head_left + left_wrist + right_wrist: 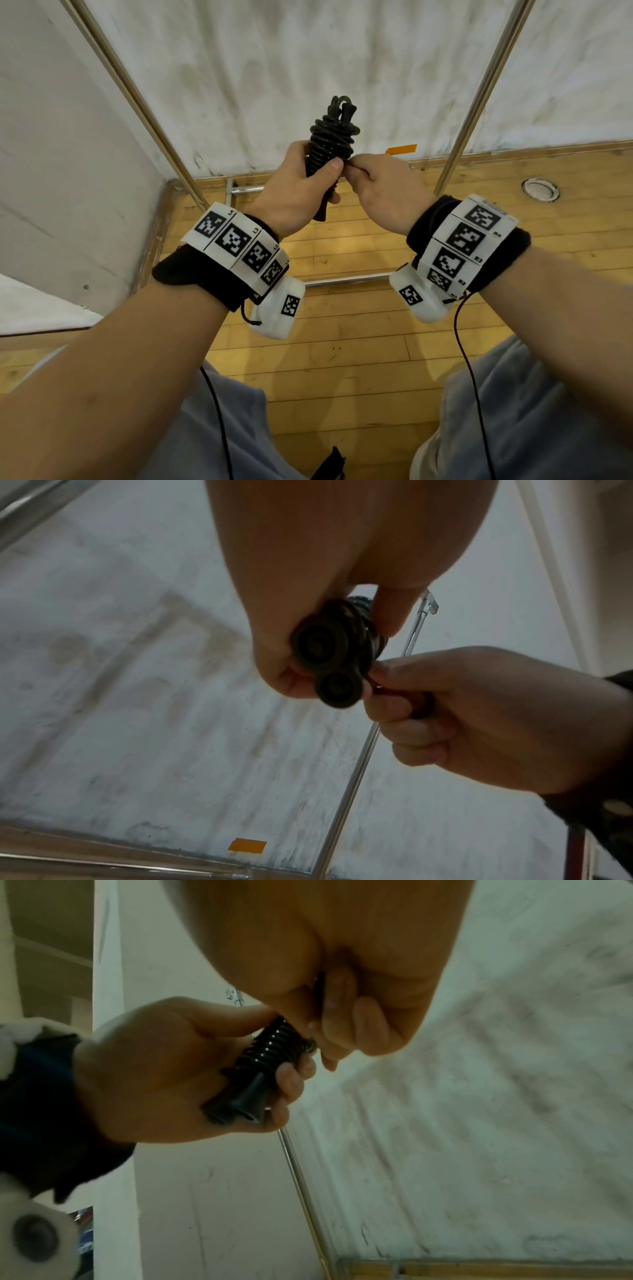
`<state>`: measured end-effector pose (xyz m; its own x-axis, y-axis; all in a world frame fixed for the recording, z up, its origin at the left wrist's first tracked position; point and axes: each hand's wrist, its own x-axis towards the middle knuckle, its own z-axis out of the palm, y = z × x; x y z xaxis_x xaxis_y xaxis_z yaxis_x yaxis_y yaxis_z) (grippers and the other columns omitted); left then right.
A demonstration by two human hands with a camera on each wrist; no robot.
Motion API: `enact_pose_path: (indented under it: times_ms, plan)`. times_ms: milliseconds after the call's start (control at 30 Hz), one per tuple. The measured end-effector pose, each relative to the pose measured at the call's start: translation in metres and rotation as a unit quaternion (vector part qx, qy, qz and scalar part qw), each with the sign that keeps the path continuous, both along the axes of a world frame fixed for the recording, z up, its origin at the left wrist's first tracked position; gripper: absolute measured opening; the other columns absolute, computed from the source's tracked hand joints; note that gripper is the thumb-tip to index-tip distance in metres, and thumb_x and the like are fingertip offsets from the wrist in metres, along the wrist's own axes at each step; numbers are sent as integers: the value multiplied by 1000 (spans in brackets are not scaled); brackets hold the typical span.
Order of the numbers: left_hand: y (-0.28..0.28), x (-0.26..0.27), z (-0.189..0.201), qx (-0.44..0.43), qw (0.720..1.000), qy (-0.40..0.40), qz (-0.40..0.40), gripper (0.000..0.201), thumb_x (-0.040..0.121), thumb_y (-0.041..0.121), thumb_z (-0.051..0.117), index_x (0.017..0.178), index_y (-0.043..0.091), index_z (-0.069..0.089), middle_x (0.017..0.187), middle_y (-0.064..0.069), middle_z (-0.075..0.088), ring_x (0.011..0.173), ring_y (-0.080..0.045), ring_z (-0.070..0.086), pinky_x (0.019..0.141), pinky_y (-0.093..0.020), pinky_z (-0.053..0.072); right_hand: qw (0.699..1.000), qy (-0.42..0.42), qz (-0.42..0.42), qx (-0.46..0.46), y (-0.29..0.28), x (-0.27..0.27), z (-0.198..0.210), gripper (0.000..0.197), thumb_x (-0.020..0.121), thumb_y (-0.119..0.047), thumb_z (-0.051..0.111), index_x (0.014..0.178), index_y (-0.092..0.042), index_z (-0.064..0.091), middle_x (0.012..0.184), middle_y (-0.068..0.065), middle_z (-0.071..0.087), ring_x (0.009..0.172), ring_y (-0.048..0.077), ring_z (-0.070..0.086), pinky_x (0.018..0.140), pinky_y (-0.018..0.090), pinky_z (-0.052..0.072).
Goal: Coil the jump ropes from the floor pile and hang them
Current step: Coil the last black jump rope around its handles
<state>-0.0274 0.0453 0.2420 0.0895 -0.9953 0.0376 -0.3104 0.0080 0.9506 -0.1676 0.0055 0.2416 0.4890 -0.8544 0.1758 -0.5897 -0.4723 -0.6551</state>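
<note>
A black jump rope (331,140) is wound in tight turns around its two handles, held upright in front of the white wall. My left hand (301,185) grips the bundle low down, thumb across the coils. The two handle ends (329,666) point at the left wrist camera and show again as flared handle ends (245,1107) in the right wrist view. My right hand (373,181) pinches the cord at the right side of the coils (274,1045), fingers curled. The loose cord end is hidden inside that hand.
Two slanted metal poles, the left pole (137,99) and the right pole (479,99), belong to a rack frame standing on the wooden floor (342,342). A base bar (346,280) lies below my hands. Orange tape (400,149) marks the wall base. A round floor socket (540,189) sits right.
</note>
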Motion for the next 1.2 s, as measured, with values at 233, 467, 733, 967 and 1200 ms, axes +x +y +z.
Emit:
enact_pose_path:
  times_ms: [233, 467, 733, 967, 1200]
  plan:
    - [3, -4, 6, 23, 996, 90, -7, 34, 91, 15, 62, 114, 9, 38, 106, -14, 61, 82, -29, 70, 76, -44, 58, 992, -113, -52, 21, 5, -7, -2, 18, 96, -19, 48, 92, -12, 65, 70, -7, 59, 52, 2, 52, 51, 13, 38]
    - [4, -4, 10, 7, 990, 133, 33, 26, 93, 15, 60, 105, 11, 37, 93, -9, 57, 62, -20, 68, 65, -43, 57, 988, -140, -59, 30, 9, -8, 4, 37, 98, -31, 42, 76, -8, 62, 57, -1, 59, 46, 9, 60, 55, 27, 49]
    - [-3, -4, 6, -24, 988, 47, 143, 31, 88, 21, 60, 101, 14, 33, 86, -9, 56, 43, -9, 54, 41, -25, 44, 980, -160, 9, 117, 20, 3, 6, 29, 99, -11, 33, 106, -4, 61, 79, 2, 63, 69, 16, 65, 75, 39, 54]
    - [-1, -12, 1, -29, 991, 34, 130, 26, 91, 21, 54, 98, 18, 29, 78, -9, 56, 42, -13, 53, 42, -29, 42, 988, -118, -26, 98, 13, -1, 2, 27, 98, -9, 39, 97, -2, 65, 82, 5, 67, 67, 13, 68, 75, 42, 56]
    - [-3, -17, -4, -56, 985, 25, 162, 23, 90, 24, 54, 85, 24, 31, 79, -5, 57, 45, -17, 59, 41, -31, 46, 999, 3, -18, -49, 11, -5, 6, 29, 95, -17, 47, 77, -3, 66, 75, 13, 68, 74, 28, 65, 71, 41, 51]
